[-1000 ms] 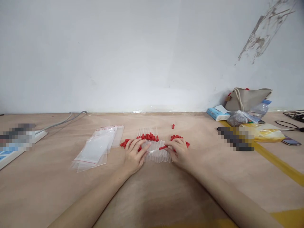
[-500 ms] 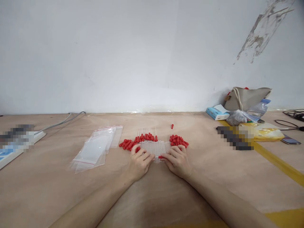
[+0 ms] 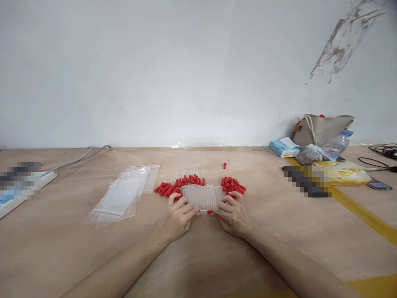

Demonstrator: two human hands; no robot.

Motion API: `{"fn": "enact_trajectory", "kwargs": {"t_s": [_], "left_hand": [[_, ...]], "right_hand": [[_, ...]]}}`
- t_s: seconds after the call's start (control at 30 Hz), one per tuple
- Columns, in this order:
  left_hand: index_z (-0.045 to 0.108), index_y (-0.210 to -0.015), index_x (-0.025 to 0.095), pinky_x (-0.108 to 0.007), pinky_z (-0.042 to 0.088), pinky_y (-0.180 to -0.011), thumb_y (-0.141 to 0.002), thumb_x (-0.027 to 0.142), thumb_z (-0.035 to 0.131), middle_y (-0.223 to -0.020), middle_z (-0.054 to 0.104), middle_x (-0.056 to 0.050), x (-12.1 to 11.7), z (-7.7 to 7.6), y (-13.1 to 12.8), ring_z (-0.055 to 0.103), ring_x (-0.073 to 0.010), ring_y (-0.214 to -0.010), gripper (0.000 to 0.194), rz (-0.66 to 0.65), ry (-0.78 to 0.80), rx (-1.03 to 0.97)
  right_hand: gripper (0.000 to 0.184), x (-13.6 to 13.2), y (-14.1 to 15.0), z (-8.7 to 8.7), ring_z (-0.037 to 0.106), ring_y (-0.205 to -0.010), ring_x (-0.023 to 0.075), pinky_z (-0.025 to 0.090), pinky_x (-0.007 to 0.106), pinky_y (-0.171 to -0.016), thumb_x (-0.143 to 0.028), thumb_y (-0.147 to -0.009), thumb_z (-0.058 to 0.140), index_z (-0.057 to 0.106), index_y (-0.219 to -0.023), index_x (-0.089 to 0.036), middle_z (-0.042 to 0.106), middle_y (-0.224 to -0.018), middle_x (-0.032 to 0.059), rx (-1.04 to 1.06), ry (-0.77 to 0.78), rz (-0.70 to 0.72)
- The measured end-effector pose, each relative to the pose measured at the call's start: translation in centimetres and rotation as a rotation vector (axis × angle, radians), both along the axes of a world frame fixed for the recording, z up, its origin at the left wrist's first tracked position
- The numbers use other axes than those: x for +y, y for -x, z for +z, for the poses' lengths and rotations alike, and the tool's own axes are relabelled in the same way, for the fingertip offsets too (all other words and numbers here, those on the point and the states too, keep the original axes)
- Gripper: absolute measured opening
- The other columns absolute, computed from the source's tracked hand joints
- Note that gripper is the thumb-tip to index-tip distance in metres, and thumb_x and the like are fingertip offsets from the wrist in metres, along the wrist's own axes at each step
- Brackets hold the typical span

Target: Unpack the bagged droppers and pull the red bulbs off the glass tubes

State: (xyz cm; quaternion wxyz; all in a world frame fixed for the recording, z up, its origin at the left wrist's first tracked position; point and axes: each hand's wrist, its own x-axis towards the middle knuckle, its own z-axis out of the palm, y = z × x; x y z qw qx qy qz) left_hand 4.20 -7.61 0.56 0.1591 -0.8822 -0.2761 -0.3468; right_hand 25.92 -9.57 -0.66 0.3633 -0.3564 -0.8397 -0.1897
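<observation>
My left hand [image 3: 180,215] pinches one end of a clear glass tube [image 3: 203,212]. At the tube's other end, my right hand [image 3: 233,213] is closed on a red rubber bulb [image 3: 209,211]. The tube lies level between my fingertips, over the near ends of a row of clear tubes [image 3: 201,196]. Red bulbs [image 3: 166,188] lie heaped beyond my left hand, and another pile of red bulbs [image 3: 231,184] sits by my right fingers. Behind the row, several tubes with red bulbs fitted [image 3: 190,179] point away from me.
Clear zip bags [image 3: 119,194] lie to the left, near a white power strip [image 3: 49,179]. One loose red bulb [image 3: 225,165] rests farther back. On the right are a tissue pack [image 3: 283,147], a grey bag [image 3: 325,128], a yellow packet [image 3: 350,174] and a phone [image 3: 380,184].
Both hands have come slightly nearer to me, with the tube and red bulb between them. More of the clear tube row shows now. The piles have stayed put.
</observation>
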Motion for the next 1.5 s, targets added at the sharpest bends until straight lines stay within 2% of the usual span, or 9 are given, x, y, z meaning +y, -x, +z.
{"fn": "enact_trajectory", "kwargs": {"t_s": [0.13, 0.3, 0.37, 0.5, 0.63, 0.8, 1.03, 1.23, 1.5], "left_hand": [[0.061, -0.084, 0.020, -0.033, 0.037, -0.072, -0.082, 0.017, 0.047, -0.070, 0.062, 0.000, 0.9, 0.1, 1.8, 0.051, -0.0141, -0.069, 0.015, 0.070, 0.051, -0.094], [0.054, -0.109, 0.017, -0.028, 0.045, -0.070, -0.085, 0.015, 0.037, -0.086, 0.056, -0.007, 2.4, 0.0, 3.3, 0.052, -0.0149, -0.078, 0.029, 0.163, 0.141, -0.196], [0.050, -0.114, 0.015, -0.027, 0.046, -0.069, -0.085, 0.013, 0.035, -0.085, 0.051, -0.008, 2.6, -0.1, 3.2, 0.051, -0.0152, -0.077, 0.033, 0.200, 0.165, -0.182], [0.052, -0.112, 0.016, -0.025, 0.047, -0.067, -0.085, 0.013, 0.035, -0.079, 0.049, -0.005, 2.6, -0.5, 3.0, 0.051, -0.0131, -0.072, 0.031, 0.188, 0.143, -0.162], [0.051, -0.112, 0.018, -0.027, 0.047, -0.075, -0.086, 0.014, 0.038, -0.084, 0.054, -0.005, 2.7, -0.8, 2.9, 0.054, -0.0137, -0.079, 0.030, 0.140, 0.101, -0.127], [0.054, -0.106, 0.017, -0.027, 0.048, -0.078, -0.084, 0.014, 0.040, -0.090, 0.058, -0.006, 2.7, -1.1, 2.6, 0.056, -0.0140, -0.082, 0.026, 0.078, 0.110, -0.123], [0.059, -0.094, 0.016, -0.027, 0.049, -0.075, -0.082, 0.023, 0.048, -0.090, 0.058, -0.007, 2.3, -1.3, 2.5, 0.057, -0.0146, -0.082, 0.018, 0.033, 0.179, -0.121], [0.058, -0.097, 0.013, -0.031, 0.049, -0.079, -0.075, 0.036, 0.057, -0.098, 0.057, -0.010, 2.2, -1.3, 2.6, 0.056, -0.0193, -0.091, 0.032, 0.047, 0.227, -0.128], [0.058, -0.100, 0.016, -0.029, 0.048, -0.080, -0.083, 0.018, 0.042, -0.098, 0.058, -0.008, 2.2, -0.6, 2.8, 0.057, -0.0156, -0.089, 0.023, 0.069, 0.244, -0.206]], "right_hand": [[0.012, 0.3, -1.5, 0.1, 0.048, -0.069, 0.0120, 0.031, 0.035, -0.079, -0.018, -0.077, 0.053, 0.063, -0.080, -0.023, 0.055, -0.059, -0.0020, 0.125, 0.042, -0.069], [0.021, 1.6, -2.9, 0.5, 0.054, -0.074, 0.0126, 0.044, 0.029, -0.068, -0.022, -0.081, 0.048, 0.060, -0.098, -0.024, 0.057, -0.085, 0.0041, 0.530, 0.173, -0.056], [0.024, 2.1, -3.6, 0.9, 0.054, -0.079, 0.0139, 0.046, 0.029, -0.068, -0.025, -0.082, 0.045, 0.060, -0.101, -0.022, 0.055, -0.091, 0.0064, 0.665, 0.190, -0.142], [0.030, 2.9, -6.0, 1.2, 0.052, -0.068, 0.0132, 0.046, 0.027, -0.058, -0.033, -0.079, 0.047, 0.060, -0.101, -0.017, 0.054, -0.082, 0.0064, 0.796, 0.251, -0.352], [0.034, 3.6, -7.8, 0.6, 0.048, -0.058, 0.0106, 0.042, 0.024, -0.049, -0.038, -0.074, 0.051, 0.059, -0.096, -0.014, 0.056, -0.078, 0.0059, 0.897, 0.311, -0.418], [0.039, 4.1, -8.1, -0.2, 0.046, -0.056, 0.0107, 0.042, 0.026, -0.053, -0.042, -0.071, 0.054, 0.059, -0.096, -0.013, 0.060, -0.076, 0.0064, 0.903, 0.365, -0.415], [0.038, 4.4, -7.8, -0.2, 0.054, -0.072, 0.0178, 0.042, 0.031, -0.066, -0.050, -0.071, 0.051, 0.066, -0.081, -0.017, 0.065, -0.079, 0.0082, 0.751, 0.514, -0.461], [0.031, 3.9, -7.1, 0.3, 0.055, -0.077, 0.0181, 0.039, 0.033, -0.073, -0.048, -0.070, 0.053, 0.068, -0.080, -0.023, 0.066, -0.078, 0.0030, 0.603, 0.472, -0.509], [0.034, 4.2, -7.6, -0.2, 0.055, -0.074, 0.0175, 0.038, 0.030, -0.070, -0.047, -0.076, 0.047, 0.067, -0.081, -0.020, 0.066, -0.078, 0.0046, 0.694, 0.436, -0.504]]}}
